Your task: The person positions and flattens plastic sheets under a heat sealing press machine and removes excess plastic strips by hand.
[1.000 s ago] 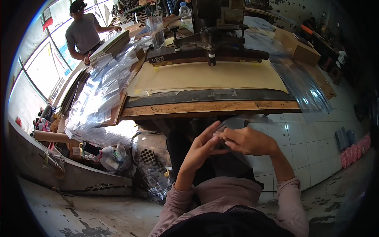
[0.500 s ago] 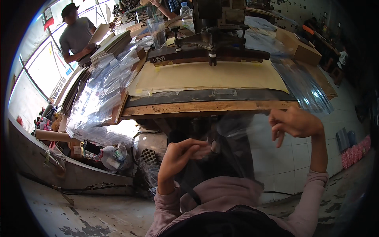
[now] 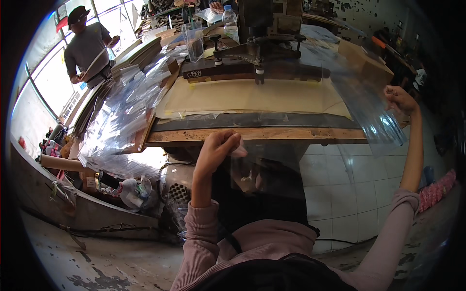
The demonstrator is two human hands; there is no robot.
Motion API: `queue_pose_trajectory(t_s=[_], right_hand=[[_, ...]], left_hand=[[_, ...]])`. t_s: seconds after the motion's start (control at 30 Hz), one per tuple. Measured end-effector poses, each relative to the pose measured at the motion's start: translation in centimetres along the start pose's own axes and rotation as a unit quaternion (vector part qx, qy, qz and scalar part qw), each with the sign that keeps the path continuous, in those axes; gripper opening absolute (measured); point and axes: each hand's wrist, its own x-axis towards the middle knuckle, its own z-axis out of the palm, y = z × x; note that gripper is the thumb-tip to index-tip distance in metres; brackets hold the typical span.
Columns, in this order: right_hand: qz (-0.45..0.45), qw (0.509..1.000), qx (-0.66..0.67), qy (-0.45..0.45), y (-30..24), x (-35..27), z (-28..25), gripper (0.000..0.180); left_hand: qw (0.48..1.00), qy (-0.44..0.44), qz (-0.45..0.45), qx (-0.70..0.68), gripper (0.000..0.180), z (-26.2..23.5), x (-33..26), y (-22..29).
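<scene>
Both my hands are closed on a thin clear plastic sheet (image 3: pixel 272 160), so see-through that its outline is hard to follow. My left hand (image 3: pixel 218 151) pinches it just in front of the table's wooden front edge. My right hand (image 3: pixel 402 100) grips it out at the right, raised beside a bluish stack of clear plastic sheets (image 3: pixel 381 125). Beyond my hands lies a yellowish board (image 3: pixel 252 97) on the bed of a press. Above the board's far edge sits the dark press head (image 3: pixel 257 51) with its bar.
A heap of shiny clear plastic pieces (image 3: pixel 119 106) covers the table's left side, beside stacked cardboard (image 3: pixel 141 53). A cardboard box (image 3: pixel 364 60) stands at the back right. At the far left a person (image 3: pixel 90 48) holds a flat sheet. A clear bottle (image 3: pixel 229 19) stands behind.
My right hand has moved outward and up to the right, closing its fingers. My left hand has risen slightly and now pinches. The person at the left has turned the sheet they hold.
</scene>
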Motion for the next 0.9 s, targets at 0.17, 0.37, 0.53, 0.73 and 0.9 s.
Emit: queue_pose_trajectory(t_s=[0.17,0.37,0.53,0.73,0.9], right_hand=[[0.133,0.981,0.057,0.131,6.8,-4.7,-6.0,0.019],[0.290,0.831,0.166,0.444,17.5,-11.3,-9.4,0.012],[0.254,0.787,0.275,0.491,26.0,-16.9,-12.2,0.009],[0.081,0.562,-0.470,0.676,20.6,-14.5,-2.4,0.034],[-0.185,0.758,-0.456,0.429,3.9,-5.9,32.4,0.078]], left_hand=[[0.995,0.022,-0.078,-0.053,0.026,-1.9,-1.0,-1.0],[0.987,0.128,-0.083,-0.051,0.025,-5.4,-2.8,-1.5],[0.980,0.171,-0.060,-0.078,0.027,-5.4,-2.9,-2.3],[0.970,0.207,-0.044,-0.119,0.037,-1.7,-6.4,-0.1],[0.969,0.216,-0.019,-0.122,0.064,2.5,-9.6,-1.7]])
